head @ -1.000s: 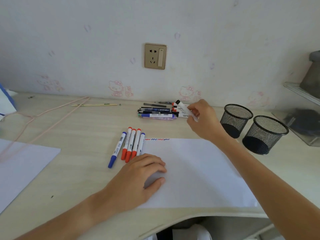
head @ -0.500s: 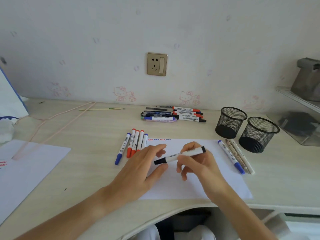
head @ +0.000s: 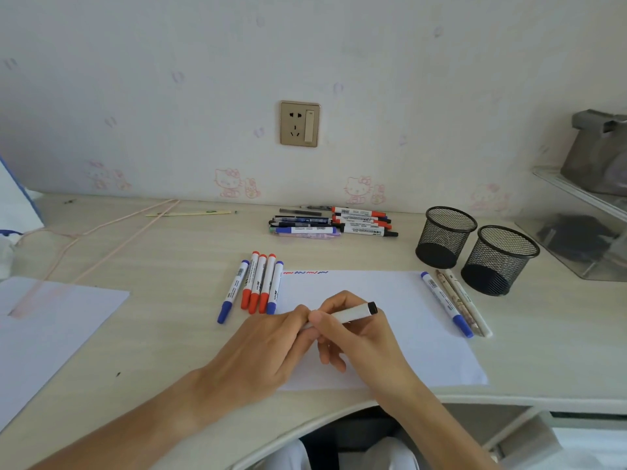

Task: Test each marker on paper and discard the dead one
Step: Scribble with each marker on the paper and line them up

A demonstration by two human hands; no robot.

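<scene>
Stretching across the whole view, the pale wood-grain desk carries everything, with a white sheet of paper lying flat near its front edge and a second white sheet off to the left. Short red and blue squiggles run along the top left edge of the nearer sheet. Two black wire-mesh pen cups stand side by side at the right, beyond the paper's far corner. Over the middle of the paper, the left hand and the right hand meet on a white marker with a black end: the right hand's fingers are curled round its barrel, while the left hand's fingertips close over its near end, which they hide. A heap of assorted pens and markers lies by the wall. Five red- and blue-capped markers lie in a row just left of the paper. One blue-capped marker lies on the paper's right edge, beside two pale patterned pens.
</scene>
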